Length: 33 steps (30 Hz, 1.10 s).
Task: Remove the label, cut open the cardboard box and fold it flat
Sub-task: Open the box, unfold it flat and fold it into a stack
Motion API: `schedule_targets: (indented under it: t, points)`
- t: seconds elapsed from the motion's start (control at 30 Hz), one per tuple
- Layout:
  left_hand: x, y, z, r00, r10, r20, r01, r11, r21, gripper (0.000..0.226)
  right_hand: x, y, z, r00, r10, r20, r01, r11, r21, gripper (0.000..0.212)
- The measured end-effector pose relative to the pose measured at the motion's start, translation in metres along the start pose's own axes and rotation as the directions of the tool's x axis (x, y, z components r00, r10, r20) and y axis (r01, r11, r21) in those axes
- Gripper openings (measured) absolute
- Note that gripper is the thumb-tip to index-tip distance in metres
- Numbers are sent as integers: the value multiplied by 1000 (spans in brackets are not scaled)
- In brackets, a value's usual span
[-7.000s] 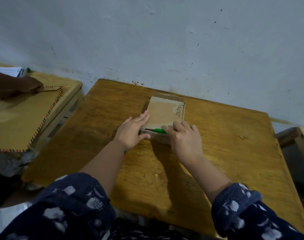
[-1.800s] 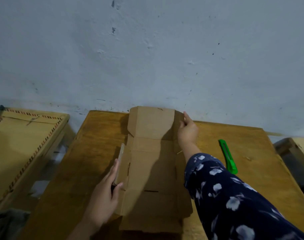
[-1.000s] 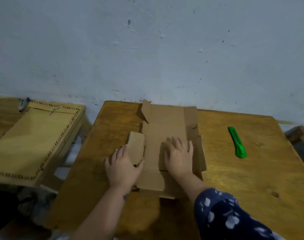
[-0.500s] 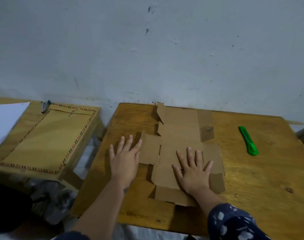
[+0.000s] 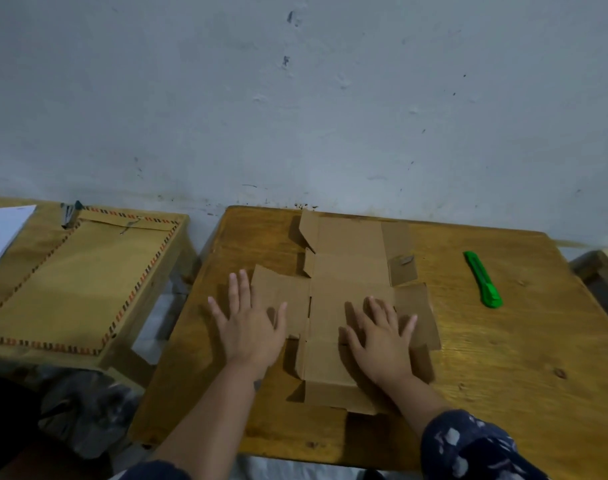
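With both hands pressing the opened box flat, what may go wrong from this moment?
1. The far-left flaps of the flattened brown cardboard box stand slightly raised; they may spring up once the left hand and right hand lift.
2. The green plastic utility knife lies loose on the wooden table; a sweeping right sleeve could knock it. Whether its blade is out, I cannot tell.

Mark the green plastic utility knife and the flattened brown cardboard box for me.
Green plastic utility knife point(image 5: 483, 279): head view, middle of its handle.
Flattened brown cardboard box point(image 5: 349, 268): head view, bare centre panel beyond the hands.
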<state>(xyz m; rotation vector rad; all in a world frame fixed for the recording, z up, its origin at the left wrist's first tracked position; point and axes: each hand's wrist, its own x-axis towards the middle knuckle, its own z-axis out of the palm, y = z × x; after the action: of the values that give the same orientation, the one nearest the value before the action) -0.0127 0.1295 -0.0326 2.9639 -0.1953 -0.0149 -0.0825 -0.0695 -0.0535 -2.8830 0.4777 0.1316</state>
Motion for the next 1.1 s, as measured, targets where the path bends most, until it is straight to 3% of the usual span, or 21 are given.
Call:
schedule_targets:
  t: [0.13, 0.3, 0.4, 0.57, 0.7, 0.8, 0.87, 0.97, 1.1]
  points:
    - [16, 38, -11, 984, 179, -23, -180, 984, -14, 65, 30, 5, -19, 987, 62, -147, -59, 998, 26, 50]
    - [32, 62, 3, 950, 283, 130, -291, 956, 46, 68, 80, 27, -49, 969, 151, -195, -127, 983, 130, 44]
    - [33, 62, 19, 936, 280, 214, -302, 950, 82, 71, 105, 43, -54, 962, 231, -145, -204, 962, 181, 48]
    - [35, 49, 40, 944, 265, 197, -289, 952, 102, 78, 136, 59, -41, 955, 297, -16, -292, 947, 132, 62]
    - [34, 41, 54, 947, 281, 157, -293, 955, 56, 79, 157, 67, -35, 937, 340, -76, -327, 934, 140, 58]
    - [35, 40, 56, 947, 277, 163, -290, 956, 56, 77, 178, 72, -37, 919, 378, -110, -344, 908, 240, 51]
    - [36, 40, 57, 949, 276, 155, -289, 955, 67, 78, 192, 73, -42, 907, 408, -106, -339, 856, 390, 47]
    - [42, 41, 58, 954, 266, 142, -279, 957, 80, 78, 200, 73, -49, 866, 494, -78, -324, 673, 665, 42]
    - [52, 45, 59, 958, 262, 118, -271, 960, 64, 77, 205, 77, -54, 870, 492, -35, -286, 561, 776, 43]
